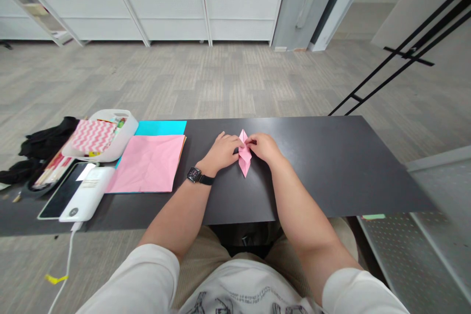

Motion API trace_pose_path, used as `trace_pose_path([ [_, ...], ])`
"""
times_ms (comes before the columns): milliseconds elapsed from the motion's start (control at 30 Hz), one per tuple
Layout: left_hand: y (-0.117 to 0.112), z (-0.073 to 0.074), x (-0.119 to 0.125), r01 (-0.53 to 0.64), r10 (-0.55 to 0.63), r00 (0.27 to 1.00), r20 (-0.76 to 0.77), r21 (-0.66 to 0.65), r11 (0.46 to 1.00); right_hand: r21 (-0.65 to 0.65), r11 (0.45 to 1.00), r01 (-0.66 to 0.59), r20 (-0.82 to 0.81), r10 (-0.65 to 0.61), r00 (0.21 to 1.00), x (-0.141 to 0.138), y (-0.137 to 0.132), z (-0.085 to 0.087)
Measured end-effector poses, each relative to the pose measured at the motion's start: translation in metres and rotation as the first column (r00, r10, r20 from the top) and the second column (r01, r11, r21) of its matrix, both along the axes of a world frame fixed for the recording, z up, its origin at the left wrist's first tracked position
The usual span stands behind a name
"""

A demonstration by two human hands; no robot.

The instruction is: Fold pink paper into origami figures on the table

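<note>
A small folded pink paper piece (pixel 244 156), kite-shaped with points at top and bottom, lies on the black table (pixel 331 167) in front of me. My left hand (pixel 221 151), with a watch on its wrist, pinches the paper's left edge with closed fingers. My right hand (pixel 263 147) presses and pinches the paper's upper right side, fingers curled on it. Both hands meet near the paper's middle.
Left of my hands lies a stack of coloured sheets, pink (pixel 149 163) on top of cyan (pixel 162 128). Further left are a white tray (pixel 126 140) with patterned paper, a phone (pixel 62 193), a white power bank (pixel 86 196) with cable, and black cloth (pixel 44 140).
</note>
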State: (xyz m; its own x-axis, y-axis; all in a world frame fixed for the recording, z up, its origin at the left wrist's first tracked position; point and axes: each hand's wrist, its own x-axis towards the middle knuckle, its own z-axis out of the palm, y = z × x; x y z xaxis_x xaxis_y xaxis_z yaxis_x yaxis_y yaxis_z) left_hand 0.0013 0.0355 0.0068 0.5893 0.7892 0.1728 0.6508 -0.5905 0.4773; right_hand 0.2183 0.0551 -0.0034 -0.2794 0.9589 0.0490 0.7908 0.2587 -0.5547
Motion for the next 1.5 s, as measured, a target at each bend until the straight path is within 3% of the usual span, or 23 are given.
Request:
trace_pose_path([
  [367, 0.005, 0.004, 0.001, -0.106, 0.109, 0.99, 0.089, -0.041, 0.994, -0.004, 0.972, -0.233, -0.016, 0.233, 0.972, 0.003, -0.007, 0.009],
  [567, 0.007, 0.0, -0.001, -0.122, 0.122, 0.991, 0.052, -0.006, 0.993, 0.037, 0.98, -0.195, 0.042, 0.193, 0.98, 0.0, -0.004, 0.006],
  [900, 0.006, 0.002, -0.003, -0.044, 0.044, 0.999, 0.014, -0.033, 0.999, -0.001, 0.967, -0.256, 0.04, 0.256, 0.966, 0.008, -0.004, 0.008],
  [1500, 0.005, 0.0, 0.0, -0.24, 0.246, 0.962, 0.118, -0.062, 0.969, 0.007, 0.991, -0.132, 0.082, 0.131, 0.988, 0.0, -0.004, 0.006],
])
